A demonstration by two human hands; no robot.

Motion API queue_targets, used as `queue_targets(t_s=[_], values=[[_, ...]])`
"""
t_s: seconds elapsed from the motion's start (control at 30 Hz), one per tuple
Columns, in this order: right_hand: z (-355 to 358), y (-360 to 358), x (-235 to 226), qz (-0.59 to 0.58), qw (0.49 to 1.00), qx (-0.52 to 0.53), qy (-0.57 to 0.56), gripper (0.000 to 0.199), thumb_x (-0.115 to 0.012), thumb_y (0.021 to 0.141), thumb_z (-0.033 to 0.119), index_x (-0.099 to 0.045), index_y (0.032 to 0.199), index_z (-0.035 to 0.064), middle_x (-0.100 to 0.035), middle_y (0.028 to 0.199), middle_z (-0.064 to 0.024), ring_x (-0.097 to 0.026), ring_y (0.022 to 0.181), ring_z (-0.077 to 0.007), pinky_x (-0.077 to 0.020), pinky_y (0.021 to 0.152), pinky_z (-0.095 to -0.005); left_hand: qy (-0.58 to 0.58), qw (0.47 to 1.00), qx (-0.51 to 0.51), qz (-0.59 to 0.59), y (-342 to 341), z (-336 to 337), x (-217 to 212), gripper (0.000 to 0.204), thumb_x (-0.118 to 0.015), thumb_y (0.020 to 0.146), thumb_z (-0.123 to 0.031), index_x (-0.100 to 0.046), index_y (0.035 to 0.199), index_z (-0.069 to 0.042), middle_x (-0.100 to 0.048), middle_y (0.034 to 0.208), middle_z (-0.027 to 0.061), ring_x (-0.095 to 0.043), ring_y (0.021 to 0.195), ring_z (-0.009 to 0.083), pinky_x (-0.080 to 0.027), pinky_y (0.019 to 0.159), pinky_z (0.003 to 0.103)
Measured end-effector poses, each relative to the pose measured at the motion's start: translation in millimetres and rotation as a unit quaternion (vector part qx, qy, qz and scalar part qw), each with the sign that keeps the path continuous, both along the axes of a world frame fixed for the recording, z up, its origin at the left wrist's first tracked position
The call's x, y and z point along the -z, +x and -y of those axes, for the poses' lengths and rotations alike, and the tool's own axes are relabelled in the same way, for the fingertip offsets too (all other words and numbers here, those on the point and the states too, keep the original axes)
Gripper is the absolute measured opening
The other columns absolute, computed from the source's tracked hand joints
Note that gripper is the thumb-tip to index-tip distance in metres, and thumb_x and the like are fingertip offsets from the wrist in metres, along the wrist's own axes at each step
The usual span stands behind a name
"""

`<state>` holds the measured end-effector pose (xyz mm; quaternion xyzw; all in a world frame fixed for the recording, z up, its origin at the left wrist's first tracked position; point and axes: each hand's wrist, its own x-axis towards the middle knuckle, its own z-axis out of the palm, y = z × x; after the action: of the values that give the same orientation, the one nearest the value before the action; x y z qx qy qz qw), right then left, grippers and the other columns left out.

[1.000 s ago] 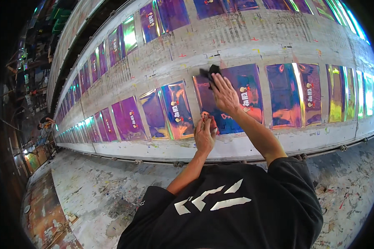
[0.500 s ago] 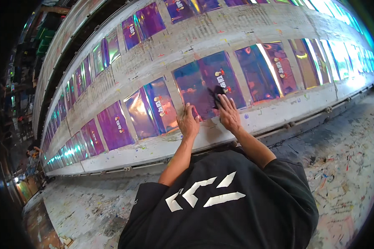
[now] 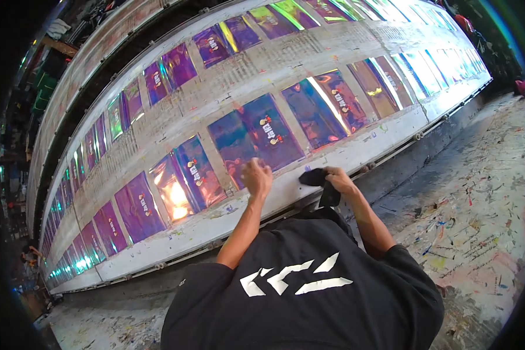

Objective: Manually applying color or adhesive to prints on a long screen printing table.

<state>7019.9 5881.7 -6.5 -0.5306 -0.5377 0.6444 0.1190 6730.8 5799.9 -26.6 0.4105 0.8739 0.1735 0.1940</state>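
Observation:
Shiny purple-blue iridescent film sheets, printed with small white and red marks, lie flat in rows on a long pale table (image 3: pixel 309 167). The sheet straight ahead (image 3: pixel 239 137) is nearest to my hands. My left hand (image 3: pixel 256 177) is over that sheet's near edge, its fingers curled and slightly blurred, with nothing visible in them. Off the sheet to the right, at the table's near edge, my right hand (image 3: pixel 339 179) is closed on a black cloth (image 3: pixel 314 177). Part of the cloth hangs down below the fingers.
A metal rail (image 3: pixel 364 169) with small knobs runs along the table's near side. Paint-stained floor (image 3: pixel 461 233) stretches to the right. Another long table (image 3: pixel 93 58) stands beyond a dark gap. A person (image 3: pixel 32 254) is at the far left.
My right hand has drawn back off the sheet to the table's edge, bringing the black cloth with it. My left hand has lifted and curled its fingers. The view has shifted right.

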Motion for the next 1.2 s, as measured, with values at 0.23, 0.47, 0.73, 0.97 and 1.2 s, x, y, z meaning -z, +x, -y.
queue_targets(t_s=[0.23, 0.47, 0.73, 0.97, 1.2], values=[[-138, 36, -18, 0.002, 0.957, 0.222, 0.186, 0.040, -0.042, 0.085, 0.000, -0.071, 0.112, -0.0016, -0.068, 0.080, -0.0089, -0.065, 0.069, -0.0184, -0.0537, 0.066, -0.0331, 0.081, 0.980, 0.169, 0.070, 101, -104, 9, 0.064, -0.078, 0.084, -0.022, -0.050, 0.139, -0.003, -0.052, 0.147, 0.0182, -0.047, 0.140, 0.0349, -0.043, 0.110, 0.053], [-177, -9, 50, -0.003, 0.894, -0.071, 0.441, 0.046, -0.059, 0.086, 0.003, -0.064, 0.131, 0.0038, -0.061, 0.138, -0.0196, -0.057, 0.131, -0.0361, -0.0454, 0.109, -0.0460, -0.060, 0.987, 0.133, -0.075, 149, -159, 9, 0.086, -0.076, 0.086, -0.027, -0.034, 0.159, -0.005, -0.032, 0.167, 0.0097, -0.022, 0.158, 0.0328, -0.031, 0.119, 0.062], [-279, -74, 66, 0.037, 0.741, -0.395, 0.542, 0.059, -0.058, 0.090, 0.026, -0.057, 0.145, 0.0046, -0.039, 0.163, -0.0154, -0.032, 0.154, -0.0318, -0.0229, 0.125, -0.0527, -0.179, 0.942, 0.142, -0.247, 156, -160, 31, 0.071, -0.058, 0.098, -0.025, -0.032, 0.162, -0.008, -0.025, 0.172, 0.0064, -0.018, 0.159, 0.0296, -0.024, 0.123, 0.057], [-341, -143, 68, 0.160, 0.795, -0.153, 0.565, 0.052, -0.052, 0.093, 0.019, -0.057, 0.142, 0.0026, -0.037, 0.163, -0.0171, -0.031, 0.154, -0.0331, -0.0217, 0.126, -0.0525, -0.200, 0.944, 0.149, -0.216, 166, -165, 20, 0.112, -0.083, 0.077, -0.036, -0.020, 0.165, -0.007, -0.018, 0.174, 0.0078, -0.022, 0.159, 0.0292, -0.025, 0.122, 0.055], [-258, -41, 63, -0.001, 0.777, -0.353, 0.522, 0.053, -0.056, 0.090, 0.022, -0.059, 0.139, 0.0019, -0.037, 0.164, -0.0139, -0.030, 0.154, -0.0297, -0.0253, 0.124, -0.0512, -0.171, 0.937, 0.140, -0.270, 153, -159, 36, 0.074, -0.059, 0.097, -0.020, -0.028, 0.163, -0.009, -0.024, 0.172, 0.0064, -0.026, 0.157, 0.0270, -0.026, 0.121, 0.057]])
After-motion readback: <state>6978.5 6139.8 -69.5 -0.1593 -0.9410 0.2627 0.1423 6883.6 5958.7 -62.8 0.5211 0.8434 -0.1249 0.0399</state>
